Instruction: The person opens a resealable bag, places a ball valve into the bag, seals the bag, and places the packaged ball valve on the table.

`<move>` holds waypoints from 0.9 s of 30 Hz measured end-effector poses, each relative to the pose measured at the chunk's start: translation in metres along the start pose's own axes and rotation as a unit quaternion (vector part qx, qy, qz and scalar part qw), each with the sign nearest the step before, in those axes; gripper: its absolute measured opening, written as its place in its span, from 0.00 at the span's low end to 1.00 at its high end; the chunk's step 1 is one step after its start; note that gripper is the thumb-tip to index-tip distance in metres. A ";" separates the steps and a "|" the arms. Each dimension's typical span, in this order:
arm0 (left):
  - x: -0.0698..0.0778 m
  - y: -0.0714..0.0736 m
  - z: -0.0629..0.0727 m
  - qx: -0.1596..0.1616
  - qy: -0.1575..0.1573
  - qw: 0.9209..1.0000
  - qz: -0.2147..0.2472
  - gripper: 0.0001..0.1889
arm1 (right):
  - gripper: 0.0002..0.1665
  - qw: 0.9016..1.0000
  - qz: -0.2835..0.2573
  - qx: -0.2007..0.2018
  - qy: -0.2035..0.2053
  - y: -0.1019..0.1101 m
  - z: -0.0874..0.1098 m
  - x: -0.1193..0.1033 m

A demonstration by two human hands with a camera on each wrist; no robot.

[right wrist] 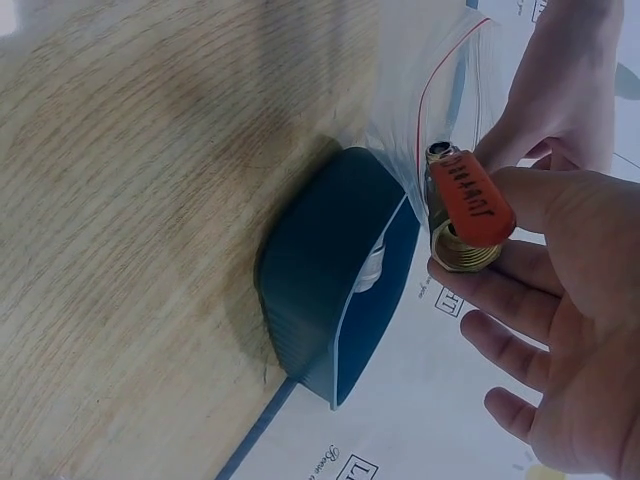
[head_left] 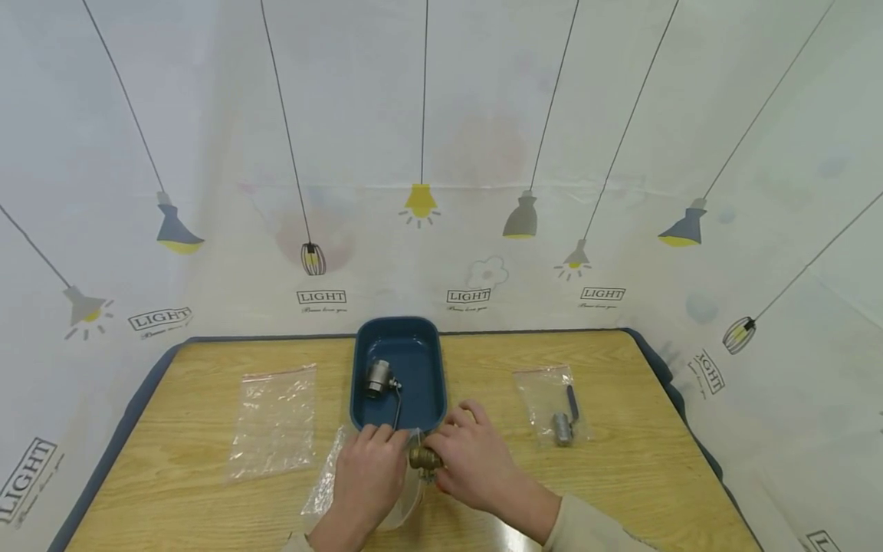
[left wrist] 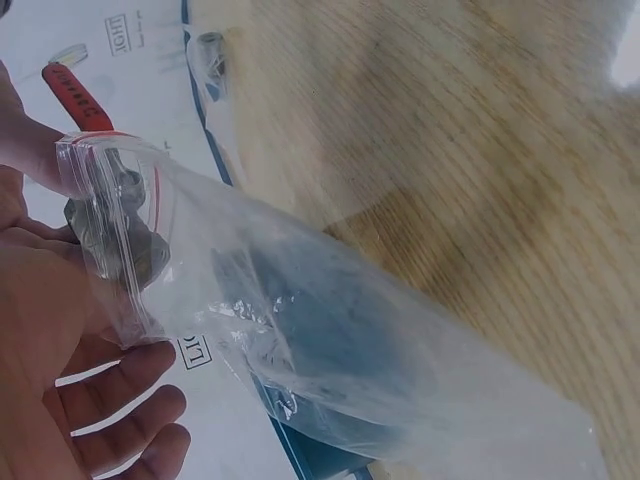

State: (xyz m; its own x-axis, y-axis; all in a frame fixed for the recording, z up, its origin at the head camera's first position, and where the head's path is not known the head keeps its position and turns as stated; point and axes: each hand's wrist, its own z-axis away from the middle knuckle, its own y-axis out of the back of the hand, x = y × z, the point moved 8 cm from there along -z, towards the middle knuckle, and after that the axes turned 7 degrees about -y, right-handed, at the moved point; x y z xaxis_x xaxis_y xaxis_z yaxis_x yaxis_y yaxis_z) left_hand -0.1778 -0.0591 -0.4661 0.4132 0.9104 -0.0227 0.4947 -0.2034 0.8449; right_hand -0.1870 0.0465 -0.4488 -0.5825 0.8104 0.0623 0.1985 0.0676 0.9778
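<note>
My right hand point(head_left: 476, 460) pinches a brass ball valve point(head_left: 424, 458) between thumb and fingers. The valve has a red lever handle point(right wrist: 475, 200) and a threaded open end. My left hand point(head_left: 372, 468) grips the mouth of a clear zip bag point(left wrist: 300, 330) by its red-striped seal. The valve is at the bag's mouth, and its body shows behind the film in the left wrist view. Just beyond both hands, a blue tray point(head_left: 436, 360) contains a silver ball valve point(head_left: 378, 378), whose lever points toward my left hand.
A flat clear zip bag point(head_left: 272, 422) lies on the wooden table point(head_left: 621, 475) at the left. Over on the right, another zip bag point(head_left: 541, 395) has a silver valve with a dark blue lever point(head_left: 572, 402) in it. A lamp-printed white sheet point(head_left: 386, 115) surrounds the table's back and sides.
</note>
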 end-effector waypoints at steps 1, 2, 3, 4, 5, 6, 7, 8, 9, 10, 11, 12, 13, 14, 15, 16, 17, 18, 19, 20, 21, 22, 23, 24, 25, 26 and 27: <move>0.000 0.000 0.000 -0.001 0.000 1.000 0.001 0.06 | 0.14 1.000 0.000 0.002 0.000 0.000 0.000 0.000; 0.000 0.000 0.000 -0.002 0.001 1.000 0.003 0.06 | 0.14 1.000 0.000 0.003 -0.001 -0.001 0.000 0.000; -0.001 0.000 0.000 -0.002 0.002 1.000 0.004 0.05 | 0.14 1.000 -0.001 0.004 -0.002 -0.001 -0.001 0.001; -0.001 0.000 0.000 -0.002 0.002 1.000 0.005 0.05 | 0.14 1.000 -0.002 0.004 -0.002 -0.001 -0.001 0.001; -0.001 0.000 0.000 -0.003 0.003 1.000 0.006 0.05 | 0.14 1.000 -0.003 0.004 -0.003 -0.002 -0.001 0.001; -0.001 0.000 0.000 -0.004 0.004 1.000 0.006 0.06 | 0.14 1.000 -0.003 0.004 -0.003 -0.002 -0.002 0.001; -0.002 0.000 0.000 -0.005 0.006 1.000 0.007 0.06 | 0.14 1.000 -0.005 0.003 -0.004 -0.002 -0.002 0.001; -0.002 0.000 0.000 -0.005 0.007 1.000 0.007 0.06 | 0.14 1.000 -0.005 0.003 -0.005 -0.002 -0.002 0.002; -0.002 0.000 0.000 -0.004 0.008 1.000 0.007 0.05 | 0.14 1.000 -0.006 0.003 -0.005 -0.002 -0.003 0.002; -0.002 0.000 0.000 -0.003 0.009 1.000 0.005 0.05 | 0.14 1.000 -0.006 0.004 -0.005 -0.002 -0.003 0.002; -0.002 0.000 0.000 0.000 0.009 1.000 0.004 0.04 | 0.14 1.000 -0.006 0.006 -0.005 -0.002 -0.004 0.002; -0.002 0.001 0.000 0.004 0.009 1.000 0.003 0.03 | 0.13 1.000 -0.007 0.008 -0.005 -0.002 -0.004 0.002; -0.001 0.002 -0.001 0.009 0.009 1.000 0.003 0.03 | 0.13 1.000 -0.007 0.011 -0.004 -0.001 -0.004 0.002; -0.001 0.003 -0.001 0.014 0.009 1.000 0.003 0.02 | 0.12 1.000 -0.006 0.014 -0.004 0.000 -0.004 0.002; -0.001 0.004 -0.001 0.019 0.010 1.000 0.003 0.02 | 0.12 1.000 -0.005 0.016 -0.003 0.001 -0.005 0.001; -0.001 0.005 -0.002 0.024 0.012 1.000 0.005 0.02 | 0.11 1.000 -0.004 0.019 -0.002 0.002 -0.005 0.001; -0.001 0.006 -0.002 0.028 0.015 0.999 0.008 0.02 | 0.11 1.000 -0.002 0.021 -0.002 0.003 -0.005 0.001; -0.001 0.007 -0.002 0.030 0.019 0.999 0.011 0.02 | 0.10 1.000 0.000 0.022 -0.001 0.004 -0.005 0.001; -0.002 0.008 -0.002 0.030 0.024 0.999 0.013 0.02 | 0.10 1.000 0.002 0.022 -0.001 0.005 -0.006 0.000; -0.002 0.008 -0.002 0.030 0.028 0.999 0.016 0.02 | 0.10 1.000 0.005 0.022 0.000 0.006 -0.006 0.000; -0.003 0.009 -0.003 0.029 0.034 0.999 0.019 0.02 | 0.10 1.000 0.008 0.021 0.001 0.006 -0.006 0.000; -0.004 0.009 -0.003 0.026 0.040 0.999 0.021 0.02 | 0.10 1.000 0.012 0.019 0.003 0.007 -0.007 -0.001; -0.005 0.009 -0.003 0.022 0.045 0.998 0.024 0.02 | 0.10 1.000 0.014 0.016 0.006 0.007 -0.007 -0.002; -0.005 0.008 -0.003 0.018 0.051 0.998 0.026 0.02 | 0.09 1.000 0.018 0.014 0.009 0.007 -0.008 -0.003; -0.006 0.008 -0.003 0.014 0.056 0.998 0.029 0.02 | 0.09 1.000 0.022 0.011 0.012 0.007 -0.008 -0.005; -0.006 0.008 -0.003 0.010 0.061 0.998 0.032 0.03 | 0.08 1.000 0.024 0.008 0.015 0.007 -0.009 -0.006; -0.007 0.007 -0.004 0.007 0.065 0.997 0.035 0.03 | 0.07 1.000 0.025 0.006 0.017 0.006 -0.009 -0.008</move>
State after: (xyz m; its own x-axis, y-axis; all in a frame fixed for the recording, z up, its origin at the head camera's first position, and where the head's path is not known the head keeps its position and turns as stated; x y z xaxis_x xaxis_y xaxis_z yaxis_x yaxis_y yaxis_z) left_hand -0.1797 -0.0653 -0.4579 0.3446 0.9326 0.1074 0.4783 -0.2728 0.8348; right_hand -0.1888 0.0354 -0.4416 -0.5982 0.7925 0.1187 0.2381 0.0343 0.9706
